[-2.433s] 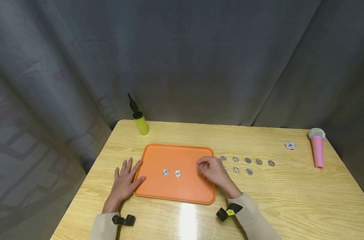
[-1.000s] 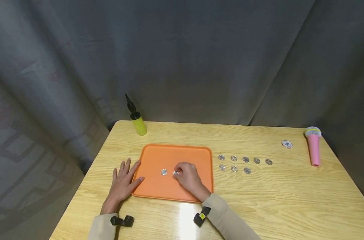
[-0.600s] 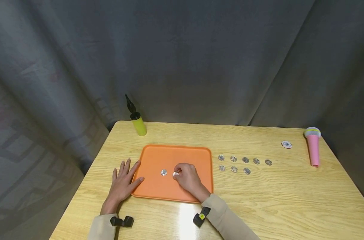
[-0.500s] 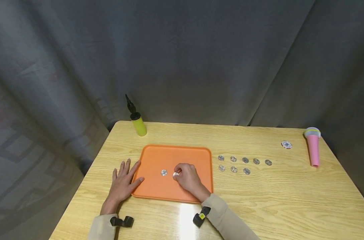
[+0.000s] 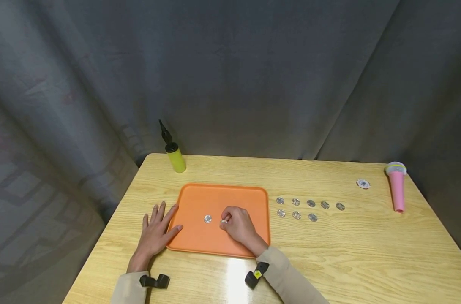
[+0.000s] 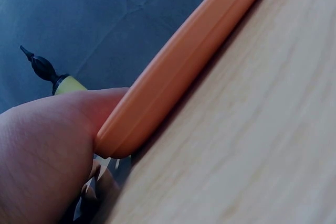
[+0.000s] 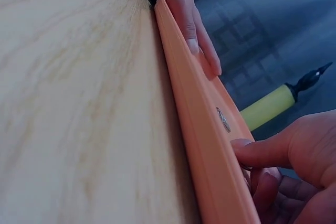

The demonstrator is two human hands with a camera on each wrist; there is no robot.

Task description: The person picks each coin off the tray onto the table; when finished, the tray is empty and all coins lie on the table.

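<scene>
An orange tray (image 5: 222, 247) lies on the wooden table, with a silver coin (image 5: 208, 219) flat near its middle. Just right of that, my right hand (image 5: 238, 225) pinches a second silver coin (image 5: 224, 221) between thumb and curled fingers, low over the tray. In the right wrist view the thumb (image 7: 262, 152) hides most of the pinched coin. My left hand (image 5: 154, 234) rests spread on the tray's left edge, its thumb and index finger over the rim. Seen from the left wrist, the thumb lies along the tray's corner.
Right of the tray, several silver coins (image 5: 296, 215) lie in two rows on the table. Beyond them are a white poker chip (image 5: 363, 183) and a pink toy microphone (image 5: 397, 190). A yellow-green hand pump (image 5: 176, 159) stands behind the tray, before a grey curtain (image 5: 230, 76).
My right hand has moved left from the tray's right side to the right-hand coin on it, and pinches that coin. Over the last second it has barely shifted. My left hand has stayed put.
</scene>
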